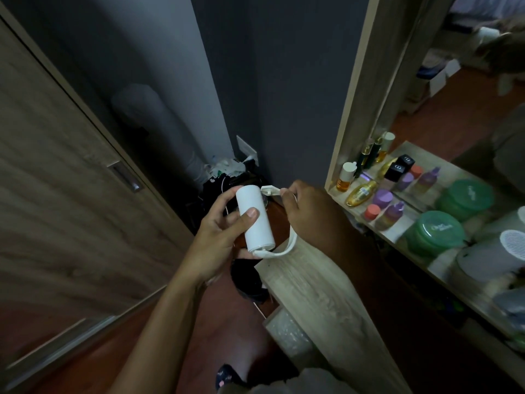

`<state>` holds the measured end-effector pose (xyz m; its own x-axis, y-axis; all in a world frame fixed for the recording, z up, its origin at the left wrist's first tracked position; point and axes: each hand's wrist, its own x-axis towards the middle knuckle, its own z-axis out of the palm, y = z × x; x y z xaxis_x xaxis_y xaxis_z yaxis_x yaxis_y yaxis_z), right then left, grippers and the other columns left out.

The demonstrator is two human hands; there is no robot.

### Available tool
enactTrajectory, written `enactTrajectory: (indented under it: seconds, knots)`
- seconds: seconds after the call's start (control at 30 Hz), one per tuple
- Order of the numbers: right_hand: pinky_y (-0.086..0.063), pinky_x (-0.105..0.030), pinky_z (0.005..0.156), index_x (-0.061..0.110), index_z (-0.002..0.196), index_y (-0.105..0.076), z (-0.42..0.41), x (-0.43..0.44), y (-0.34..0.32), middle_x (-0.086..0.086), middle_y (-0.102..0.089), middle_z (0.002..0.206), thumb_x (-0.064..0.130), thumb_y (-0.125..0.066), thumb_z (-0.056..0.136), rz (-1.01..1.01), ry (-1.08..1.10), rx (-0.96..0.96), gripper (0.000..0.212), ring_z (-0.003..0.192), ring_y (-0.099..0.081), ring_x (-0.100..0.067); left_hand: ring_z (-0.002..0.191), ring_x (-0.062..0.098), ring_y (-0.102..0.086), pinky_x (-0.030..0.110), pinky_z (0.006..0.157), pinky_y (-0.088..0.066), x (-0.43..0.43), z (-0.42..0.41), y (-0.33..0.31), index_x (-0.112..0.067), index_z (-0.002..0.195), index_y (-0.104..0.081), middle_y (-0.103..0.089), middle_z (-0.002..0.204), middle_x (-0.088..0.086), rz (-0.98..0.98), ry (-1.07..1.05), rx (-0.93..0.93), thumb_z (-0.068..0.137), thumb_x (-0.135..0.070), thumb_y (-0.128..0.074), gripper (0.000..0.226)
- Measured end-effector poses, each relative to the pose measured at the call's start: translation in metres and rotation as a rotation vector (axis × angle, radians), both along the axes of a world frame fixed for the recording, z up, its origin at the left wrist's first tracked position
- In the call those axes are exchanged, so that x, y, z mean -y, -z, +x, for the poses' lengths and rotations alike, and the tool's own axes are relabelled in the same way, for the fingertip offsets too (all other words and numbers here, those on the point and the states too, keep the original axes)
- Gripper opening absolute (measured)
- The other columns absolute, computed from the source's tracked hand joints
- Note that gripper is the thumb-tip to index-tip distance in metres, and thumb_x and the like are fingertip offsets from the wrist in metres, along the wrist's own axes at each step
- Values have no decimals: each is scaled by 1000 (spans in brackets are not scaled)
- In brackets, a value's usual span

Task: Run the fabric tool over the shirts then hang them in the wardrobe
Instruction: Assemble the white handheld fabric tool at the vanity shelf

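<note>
**A:** What do you have at the far left?

**B:** I see a wood-grain wardrobe door (56,172) with a recessed metal handle (125,176), closed as far as I can tell. Just right of it, in the dim corner by the grey wall, a dark heap of clutter (224,177) lies on the floor; I cannot make out what is in it.

**A:** And the hands?

**B:** My left hand (221,231) grips the white cylindrical fabric tool (255,220), held in the air above the floor, just off the near left corner of the counter (321,297). The fingers wrap behind the body and the thumb presses flat on its front. A white strap (287,245) loops from the tool's lower end up to my right hand (309,211), whose thumb and forefinger pinch a small white tab (270,190) beside the tool's top; the other fingers are curled in.

**A:** Further right?

**B:** Along the counter's back edge, against the mirror (454,103), stand perfume bottles (366,189), purple-capped bottles (393,213) and a green-lidded jar (434,233). No shirts are visible.
</note>
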<state>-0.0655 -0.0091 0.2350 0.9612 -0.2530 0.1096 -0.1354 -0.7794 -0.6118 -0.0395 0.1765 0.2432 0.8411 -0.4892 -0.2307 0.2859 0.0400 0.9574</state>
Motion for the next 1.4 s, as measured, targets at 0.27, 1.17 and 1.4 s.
enactTrajectory:
  seconds: [0.27,1.17,1.4]
  knots:
    - [-26,-18,49,15,85,-48,-12,-11,0,-1,-53,71,31,-41,105,13,26,38,26,60,-49,-11,89,27,-64,37,64,-57,-4,-1,2,-27,124,-60,-69,100,18,34,21,156,88,-22,-75,40]
    - [-33,-4,48,11,94,-59,-21,-9,-9,9,-56,69,29,-48,102,25,43,462,22,53,-52,0,105,10,-71,20,84,-55,5,-14,-20,-28,154,-35,-71,124,-11,151,61,472,91,-8,-68,74]
    - [-41,-16,45,12,98,-56,-23,-14,-6,3,-60,68,40,-33,102,85,-33,407,36,55,-60,-8,93,9,-66,27,77,-57,-3,-17,-18,-31,155,-32,-71,119,-18,207,105,553,91,-20,-67,74]
